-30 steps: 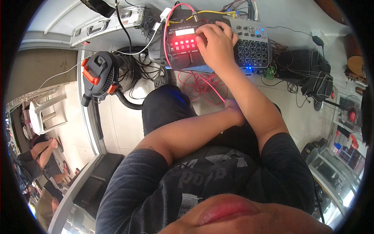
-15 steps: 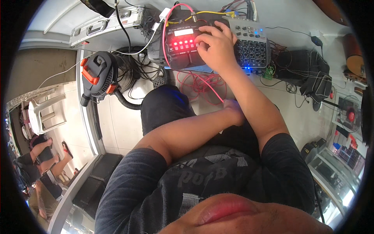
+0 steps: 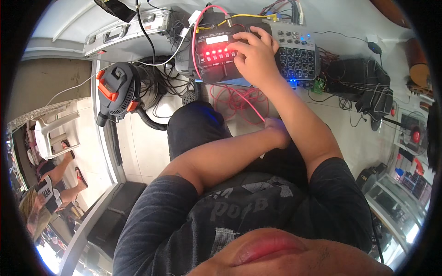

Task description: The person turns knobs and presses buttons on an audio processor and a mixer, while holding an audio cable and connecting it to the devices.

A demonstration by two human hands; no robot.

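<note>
A black multi-effects pedal [image 3: 214,69] with a lit white display and a row of red lights lies in front of me. My right hand [image 3: 255,53] rests over its right side, fingers apart, a fingertip near or on the controls by the red lights; exact contact is hard to see. My left hand [image 3: 277,131] is low by my lap, partly covered by my right forearm. A pink cable [image 3: 251,106] runs into this closed hand, though its fingers are mostly hidden. The pink cable also loops up to a plug at the pedal's far edge.
An audio mixer [image 3: 297,60] with many knobs stands right of the pedal. To the left are a black-and-orange vacuum cleaner [image 3: 117,89] and a silver case [image 3: 126,30]. Loose cables lie on the floor. Another person's legs [image 3: 60,172] show far left, near a white plastic stool [image 3: 43,138].
My right hand has shifted slightly left over the pedal, and its fingers have changed position. My left hand stays put. The other person's legs at far left have moved.
</note>
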